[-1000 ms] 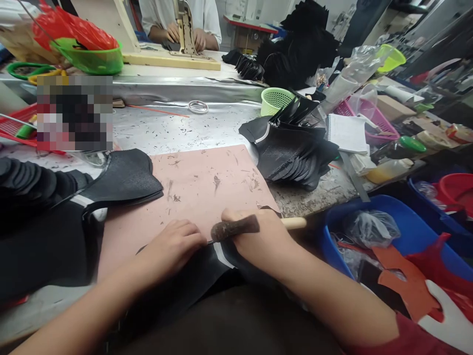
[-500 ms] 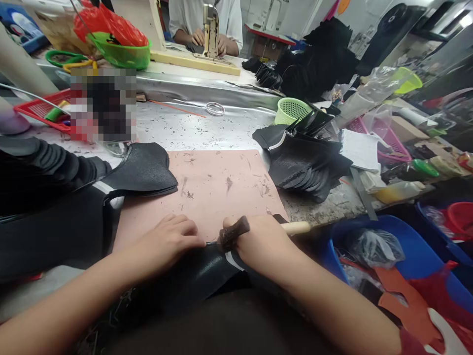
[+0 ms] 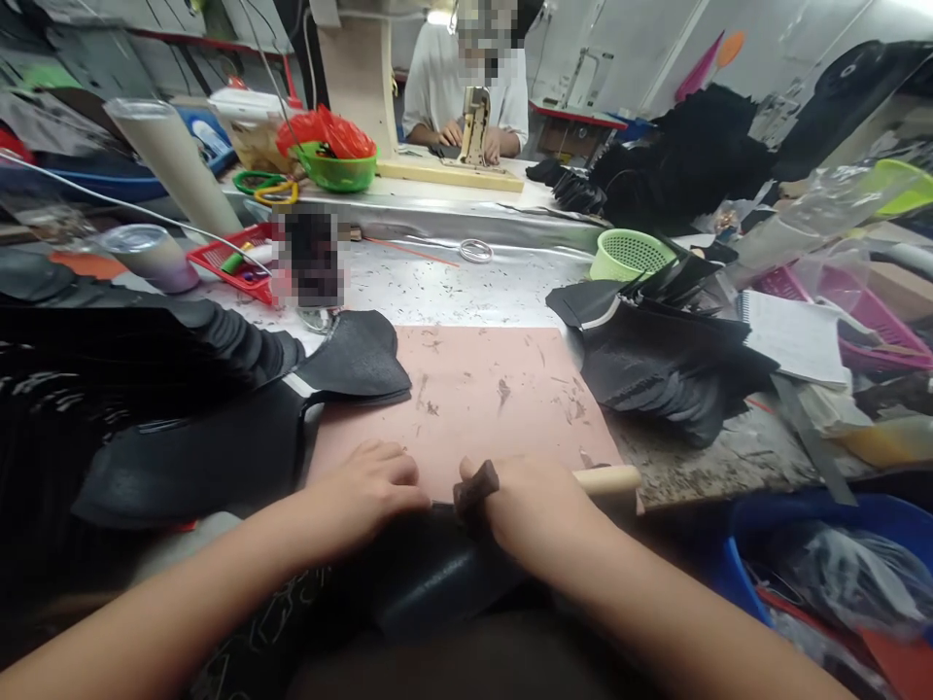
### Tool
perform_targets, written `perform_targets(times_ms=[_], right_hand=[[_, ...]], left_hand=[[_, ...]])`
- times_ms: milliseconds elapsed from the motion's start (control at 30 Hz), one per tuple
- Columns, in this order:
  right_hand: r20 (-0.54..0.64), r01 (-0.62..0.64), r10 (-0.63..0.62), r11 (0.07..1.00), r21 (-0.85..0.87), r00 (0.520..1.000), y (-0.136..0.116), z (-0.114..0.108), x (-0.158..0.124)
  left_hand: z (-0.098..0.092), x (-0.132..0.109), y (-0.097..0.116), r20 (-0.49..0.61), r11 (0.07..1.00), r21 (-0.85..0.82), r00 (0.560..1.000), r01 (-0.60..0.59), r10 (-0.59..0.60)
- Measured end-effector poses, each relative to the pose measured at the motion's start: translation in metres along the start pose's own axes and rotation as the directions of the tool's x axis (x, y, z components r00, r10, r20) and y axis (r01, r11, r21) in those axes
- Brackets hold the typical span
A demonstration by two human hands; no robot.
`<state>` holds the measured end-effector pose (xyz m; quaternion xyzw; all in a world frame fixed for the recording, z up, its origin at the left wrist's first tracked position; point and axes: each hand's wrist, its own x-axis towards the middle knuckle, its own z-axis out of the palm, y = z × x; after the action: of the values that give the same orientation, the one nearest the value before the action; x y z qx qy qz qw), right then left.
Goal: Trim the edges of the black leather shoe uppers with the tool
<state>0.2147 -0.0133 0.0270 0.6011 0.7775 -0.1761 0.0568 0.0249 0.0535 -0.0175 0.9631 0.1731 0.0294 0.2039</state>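
My right hand [image 3: 535, 506] is closed around a wooden-handled hammer [image 3: 604, 478], whose dark head [image 3: 476, 484] sticks out to the left over the near edge of a pink mat [image 3: 481, 389]. My left hand [image 3: 364, 491] lies with curled fingers pressed on a black leather piece [image 3: 430, 569] that hangs off the mat's near edge toward me. The fingertips of both hands almost meet at the piece's top edge.
Stacks of black leather pieces lie left [image 3: 219, 428] and right [image 3: 663, 360] of the mat. A green basket [image 3: 627, 255], a red tray [image 3: 229, 258], a notebook [image 3: 791, 335] and blue bins [image 3: 816, 554] surround it. Another person [image 3: 466, 97] works at a machine across the table.
The view has tilted up, showing more of the far bench. The hammer head has turned more end-on. Both hands stay at the mat's near edge on the black piece.
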Motion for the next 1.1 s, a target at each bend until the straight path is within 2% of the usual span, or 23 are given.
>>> perform_targets(times_ms=[133,233,367,500,633,800,900,1033,1100], right_hand=[[-0.024,0.017,-0.017,1.000,-0.012,1.000,-0.008,-0.001,0.006],[0.048,0.048,-0.045,0.998,-0.044,0.998,-0.013,-0.004,0.010],[-0.003,0.048,-0.049,0.998,-0.034,0.999,-0.019,-0.007,0.015],[0.040,0.094,-0.093,0.995,-0.043,0.995,-0.022,-0.004,0.021],[-0.062,0.086,-0.090,0.995,-0.056,0.994,-0.025,-0.001,0.026],[-0.026,0.142,-0.145,0.986,-0.090,0.989,-0.030,-0.005,0.029],[-0.075,0.118,-0.124,0.990,-0.082,0.989,-0.033,-0.007,0.034],[-0.014,0.160,-0.162,0.983,-0.085,0.987,-0.037,-0.010,0.040],[-0.037,0.150,-0.154,0.984,-0.094,0.987,-0.038,-0.012,0.042]], left_hand=[[-0.002,-0.009,-0.003,-0.034,0.999,-0.037,0.999,0.005,-0.006],[-0.004,-0.014,-0.007,-0.046,0.999,0.007,0.998,-0.042,0.042],[-0.006,-0.018,-0.011,-0.061,0.998,0.021,0.996,-0.057,0.058],[-0.008,-0.022,-0.015,-0.053,0.992,0.087,0.994,-0.095,0.100],[-0.011,-0.025,-0.018,-0.065,0.981,0.133,0.986,-0.142,0.152],[-0.010,-0.037,-0.018,-0.070,0.948,0.226,0.967,-0.223,0.244],[-0.006,-0.050,-0.017,-0.096,0.931,0.298,0.964,-0.210,0.248],[-0.003,-0.063,-0.010,-0.110,0.920,0.364,0.975,-0.143,0.195],[-0.004,-0.065,-0.005,-0.127,0.921,0.377,0.979,-0.099,0.157]])
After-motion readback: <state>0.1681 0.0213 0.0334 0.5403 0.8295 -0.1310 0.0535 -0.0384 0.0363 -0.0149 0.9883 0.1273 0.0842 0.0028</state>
